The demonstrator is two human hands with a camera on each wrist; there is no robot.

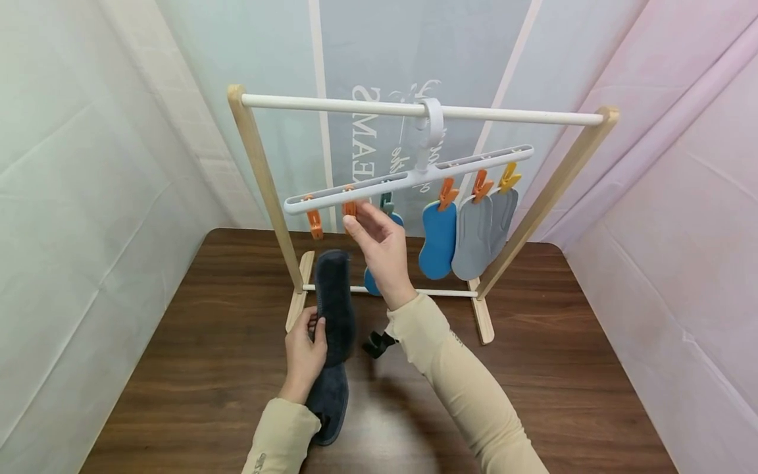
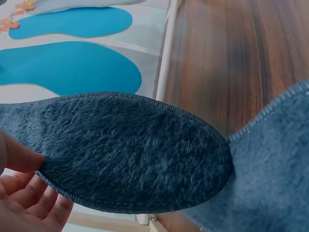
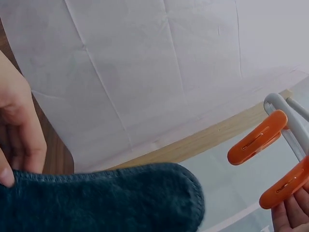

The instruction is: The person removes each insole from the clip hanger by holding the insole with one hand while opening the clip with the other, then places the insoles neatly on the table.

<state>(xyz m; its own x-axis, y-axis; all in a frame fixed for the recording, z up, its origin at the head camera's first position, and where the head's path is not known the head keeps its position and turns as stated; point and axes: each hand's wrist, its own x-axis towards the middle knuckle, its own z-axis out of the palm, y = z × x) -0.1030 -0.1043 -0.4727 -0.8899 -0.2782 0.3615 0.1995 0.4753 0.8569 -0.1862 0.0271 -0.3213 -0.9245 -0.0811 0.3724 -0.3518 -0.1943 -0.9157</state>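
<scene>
My left hand (image 1: 304, 355) grips the edge of a dark blue fuzzy insole (image 1: 336, 296), held upright below the left end of a white clip hanger (image 1: 355, 194). Overlapped by it in the head view, a second dark insole (image 1: 333, 401) lies lower down, on the table. Raised to the hanger, my right hand (image 1: 387, 257) pinches an orange clip (image 1: 349, 209). Another orange clip (image 1: 315, 225) dangles free to its left; the right wrist view shows both clips. The held insole's top end is apart from the clips.
A wooden rack with a white top rod (image 1: 331, 104) carries the hanger. On its right half hang a blue insole (image 1: 438, 240) and grey insoles (image 1: 472, 237) from orange and yellow clips. Another blue insole (image 1: 371, 282) hangs from a green clip behind my right hand. Below is the brown table (image 1: 207, 368).
</scene>
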